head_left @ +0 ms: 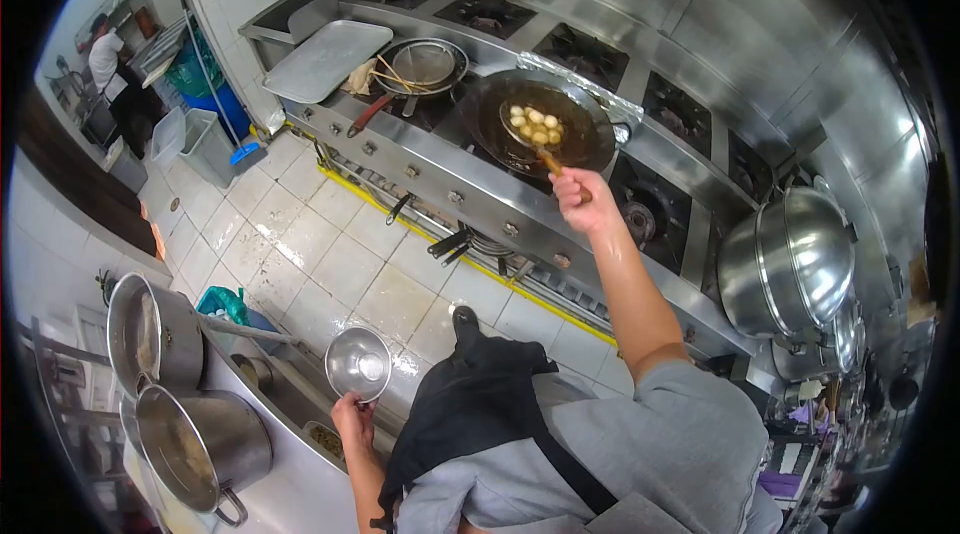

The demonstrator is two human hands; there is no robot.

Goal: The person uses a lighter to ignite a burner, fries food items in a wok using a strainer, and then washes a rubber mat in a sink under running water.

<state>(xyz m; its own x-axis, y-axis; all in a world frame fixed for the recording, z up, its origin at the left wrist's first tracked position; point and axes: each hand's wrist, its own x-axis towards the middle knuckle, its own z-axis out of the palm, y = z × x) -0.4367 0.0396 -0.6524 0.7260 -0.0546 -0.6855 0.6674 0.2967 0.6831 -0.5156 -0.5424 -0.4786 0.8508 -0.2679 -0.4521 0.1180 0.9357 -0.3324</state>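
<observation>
Since the balls [535, 124] look slippery, the ladle [542, 150] at the wok [480, 114] is best held by the handle [550, 164] the right hand [583, 201] grips, while the left hand [353, 421] holds a light-looking bowl [358, 364].

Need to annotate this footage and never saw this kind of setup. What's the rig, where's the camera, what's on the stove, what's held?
There is no machine: these are a person's two bare hands. The single picture comes from a camera worn on that person's head, looking forward and down, so their torso fills the bottom.

The right hand holds a wooden handle reaching into a wok; pale round pieces sit clustered at its far end. The left hand, lower down, holds a metal bowl away from the stove.

Left of the wok are a round sieve and a metal tray. Someone else stands in the background; ignore them.
</observation>
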